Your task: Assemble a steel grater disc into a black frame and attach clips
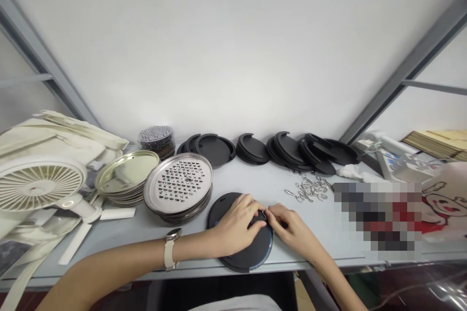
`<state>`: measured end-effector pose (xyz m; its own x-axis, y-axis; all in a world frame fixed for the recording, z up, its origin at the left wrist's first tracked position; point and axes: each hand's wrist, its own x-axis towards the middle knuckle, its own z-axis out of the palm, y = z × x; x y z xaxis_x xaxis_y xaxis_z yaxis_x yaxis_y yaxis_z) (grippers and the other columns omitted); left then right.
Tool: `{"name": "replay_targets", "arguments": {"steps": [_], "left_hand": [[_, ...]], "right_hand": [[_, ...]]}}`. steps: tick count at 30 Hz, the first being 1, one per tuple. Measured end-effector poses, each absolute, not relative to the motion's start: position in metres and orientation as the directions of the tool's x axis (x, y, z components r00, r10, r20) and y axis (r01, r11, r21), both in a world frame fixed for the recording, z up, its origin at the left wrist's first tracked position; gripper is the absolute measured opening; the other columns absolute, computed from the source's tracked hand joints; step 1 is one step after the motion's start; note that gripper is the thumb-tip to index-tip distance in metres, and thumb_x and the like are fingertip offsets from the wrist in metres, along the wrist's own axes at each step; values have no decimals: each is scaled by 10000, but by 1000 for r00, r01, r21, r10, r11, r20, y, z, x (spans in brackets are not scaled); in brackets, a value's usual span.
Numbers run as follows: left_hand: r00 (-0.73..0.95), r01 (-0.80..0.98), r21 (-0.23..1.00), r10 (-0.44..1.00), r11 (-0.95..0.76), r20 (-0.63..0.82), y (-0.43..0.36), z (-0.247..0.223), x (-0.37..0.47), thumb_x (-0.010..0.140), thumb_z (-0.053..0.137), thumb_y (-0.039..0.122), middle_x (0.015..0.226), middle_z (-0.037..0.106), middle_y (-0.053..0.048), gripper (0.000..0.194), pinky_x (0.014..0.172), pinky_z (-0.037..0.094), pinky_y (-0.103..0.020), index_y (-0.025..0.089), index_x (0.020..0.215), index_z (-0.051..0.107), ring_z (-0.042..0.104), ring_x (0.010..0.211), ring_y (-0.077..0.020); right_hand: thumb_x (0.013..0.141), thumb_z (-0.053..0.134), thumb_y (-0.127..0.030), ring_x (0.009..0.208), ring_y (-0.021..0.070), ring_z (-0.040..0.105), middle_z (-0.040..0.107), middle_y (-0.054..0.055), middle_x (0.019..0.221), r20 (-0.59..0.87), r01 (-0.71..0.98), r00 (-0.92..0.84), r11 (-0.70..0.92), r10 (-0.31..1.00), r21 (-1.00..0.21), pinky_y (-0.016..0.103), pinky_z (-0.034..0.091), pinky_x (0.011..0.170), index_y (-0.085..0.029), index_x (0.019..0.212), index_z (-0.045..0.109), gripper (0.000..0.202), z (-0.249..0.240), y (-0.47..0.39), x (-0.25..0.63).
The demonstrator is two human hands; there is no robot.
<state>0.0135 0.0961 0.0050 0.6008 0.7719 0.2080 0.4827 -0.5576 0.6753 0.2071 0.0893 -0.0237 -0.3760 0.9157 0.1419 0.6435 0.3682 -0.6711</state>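
A round black disc (233, 258) lies near the front edge of the table, with a thin blue line showing along its right rim. Across its top rests my left hand (241, 223), a watch on the wrist, fingers bent and gripping at the disc's right side. There, a small shiny metal piece (263, 214) shows between the fingertips of both hands; its exact kind is hard to tell. My right hand (288, 226) is closed in a pinch on this piece at the rim. A pile of metal clasps (312, 188) lies beyond the right hand.
Behind the disc stand several stacks of black notched discs (251, 148). Left are a stack of perforated metal grater discs (178, 182), gold-toned lids (127, 172), a white fan (40, 184) and cream bags (54, 136). A printed bag (443, 204) sits at right, near stacked yellowish sheets (434, 143).
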Motion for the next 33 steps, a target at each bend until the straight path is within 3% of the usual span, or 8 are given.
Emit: {"name": "replay_targets", "arguments": {"steps": [13,24,33], "left_hand": [[590,498,688,788,-528,178,95,6,16,879,524,164,1014,512,-35,150,901,397,-365,215,1020,537,466,991,-212],[591,486,700,787,-523,178,98,4,16,873,547,161,1025,517,-39,245,903,406,-365,237,1105,549,473,1017,-218],[580,476,722,797,-502,172,98,6,16,861,565,147,988,517,-18,216,882,405,-336,233,1058,541,484,985,-199]], "right_hand": [[970,348,-342,644,152,453,415,-31,602,113,635,-336,313,935,-706,259,354,605,-207,624,361,373,-23,89,206],[929,379,-212,680,165,482,455,-20,641,102,617,-368,325,924,-717,275,369,625,-209,640,363,290,-16,89,206],[953,359,-263,689,169,460,432,-21,636,86,597,-400,330,913,-731,280,367,634,-212,648,344,310,-16,91,207]]}}
